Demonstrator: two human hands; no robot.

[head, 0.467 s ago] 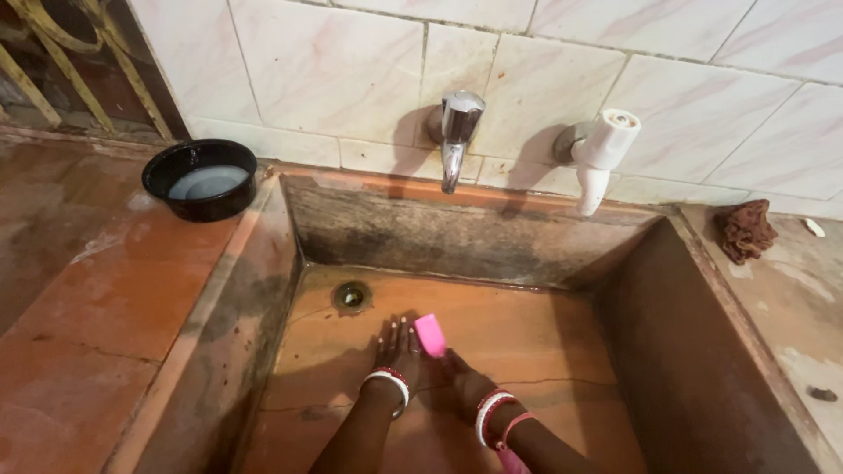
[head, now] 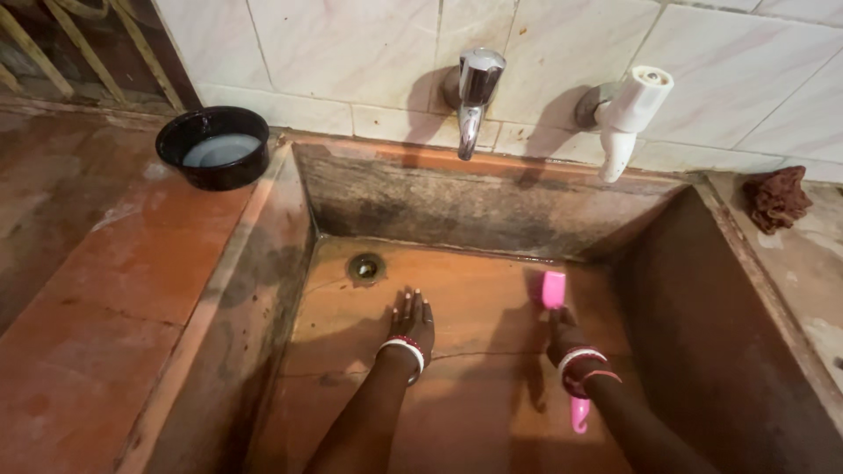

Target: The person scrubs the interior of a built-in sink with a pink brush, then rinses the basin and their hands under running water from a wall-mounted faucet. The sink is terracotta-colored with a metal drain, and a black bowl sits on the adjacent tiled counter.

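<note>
Pink brush in right hand

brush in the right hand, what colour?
Bright pink brush, held in the right hand against the sink floor; seen in the head view.

Inside the stone sink, the left hand lies flat near the drain; the right hand presses a pink scrub brush toward the back right corner.
</note>
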